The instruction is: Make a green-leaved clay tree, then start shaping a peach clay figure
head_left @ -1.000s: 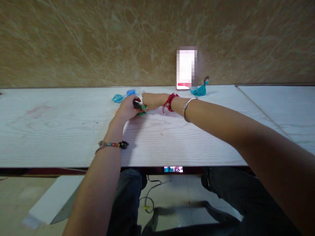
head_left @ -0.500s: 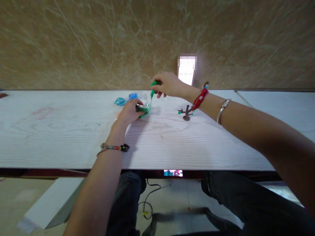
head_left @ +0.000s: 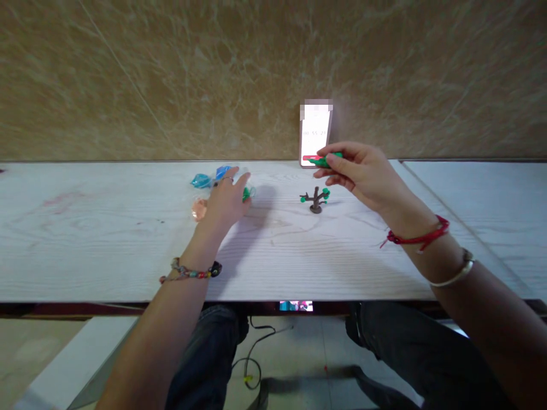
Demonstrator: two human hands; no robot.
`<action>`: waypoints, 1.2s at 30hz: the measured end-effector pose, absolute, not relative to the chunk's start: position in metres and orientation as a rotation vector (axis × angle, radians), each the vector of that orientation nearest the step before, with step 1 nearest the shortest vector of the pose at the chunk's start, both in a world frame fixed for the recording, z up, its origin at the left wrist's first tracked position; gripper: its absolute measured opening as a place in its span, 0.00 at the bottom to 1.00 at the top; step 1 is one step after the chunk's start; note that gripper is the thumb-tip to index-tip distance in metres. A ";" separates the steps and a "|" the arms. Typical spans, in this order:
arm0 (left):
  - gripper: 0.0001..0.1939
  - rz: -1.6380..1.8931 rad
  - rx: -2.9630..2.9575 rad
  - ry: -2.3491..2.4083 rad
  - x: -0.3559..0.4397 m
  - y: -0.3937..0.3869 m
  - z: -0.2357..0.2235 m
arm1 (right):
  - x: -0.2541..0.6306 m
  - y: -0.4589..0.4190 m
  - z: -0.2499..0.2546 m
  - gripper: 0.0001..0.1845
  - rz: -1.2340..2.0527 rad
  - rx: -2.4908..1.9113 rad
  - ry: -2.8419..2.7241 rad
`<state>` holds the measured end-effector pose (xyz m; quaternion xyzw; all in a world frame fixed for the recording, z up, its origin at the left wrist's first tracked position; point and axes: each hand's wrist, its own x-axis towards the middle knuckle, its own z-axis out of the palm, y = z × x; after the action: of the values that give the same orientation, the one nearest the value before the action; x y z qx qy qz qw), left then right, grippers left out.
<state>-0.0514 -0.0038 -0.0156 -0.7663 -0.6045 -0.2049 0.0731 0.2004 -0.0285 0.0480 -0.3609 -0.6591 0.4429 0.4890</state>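
Observation:
My right hand (head_left: 363,173) is raised above the white table (head_left: 106,245), fingers pinched on a piece of green clay (head_left: 325,160). Just below and left of it stands a small brown clay tree (head_left: 315,199) with green bits on its branches. My left hand (head_left: 226,199) lies on the table with fingers stretched forward, resting on a lump of green clay in clear wrap (head_left: 248,193). Around that hand lie blue clay packets (head_left: 209,177) and an orange clay piece (head_left: 199,208).
A phone (head_left: 315,135) with a lit screen leans against the marbled wall at the table's back edge. A second tabletop (head_left: 482,188) adjoins on the right. Below the front edge are my legs, a cable on the floor and a white box at left.
My right hand pulled a green piece away from the lump and carried it right, above the brown tree. My left hand loosened from gripping the lump to lying flat on it.

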 end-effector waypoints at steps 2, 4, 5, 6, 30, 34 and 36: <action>0.22 -0.705 -2.384 -1.655 -0.041 -0.004 -0.014 | 0.203 -0.028 0.047 0.12 1.090 -0.902 -1.649; 0.19 -0.751 -2.480 -1.523 -0.033 -0.005 -0.013 | 0.206 -0.027 0.044 0.12 1.102 -0.956 -1.761; 0.18 -0.755 -2.517 -1.484 -0.029 -0.005 -0.014 | 0.208 -0.027 0.042 0.11 1.104 -0.991 -1.837; 0.16 -0.749 -2.548 -1.461 -0.027 -0.006 -0.014 | 0.212 -0.027 0.038 0.09 1.099 -1.034 -1.919; 0.17 -0.604 -2.399 -1.605 -0.060 0.012 -0.026 | 0.203 -0.047 -0.012 0.11 0.366 -1.154 -2.608; 0.17 -0.612 -2.479 -1.447 -0.052 0.011 -0.027 | 0.211 -0.047 -0.019 0.09 0.243 -1.063 -2.707; 0.16 -0.614 -2.536 -1.371 -0.047 0.008 -0.026 | 0.218 -0.047 -0.022 0.11 0.245 -1.015 -2.718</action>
<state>-0.0467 0.0076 -0.0261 -0.8564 -0.4629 -0.2073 0.0970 0.2178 -0.0468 -0.0220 -0.3464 -0.9273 0.0837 0.1146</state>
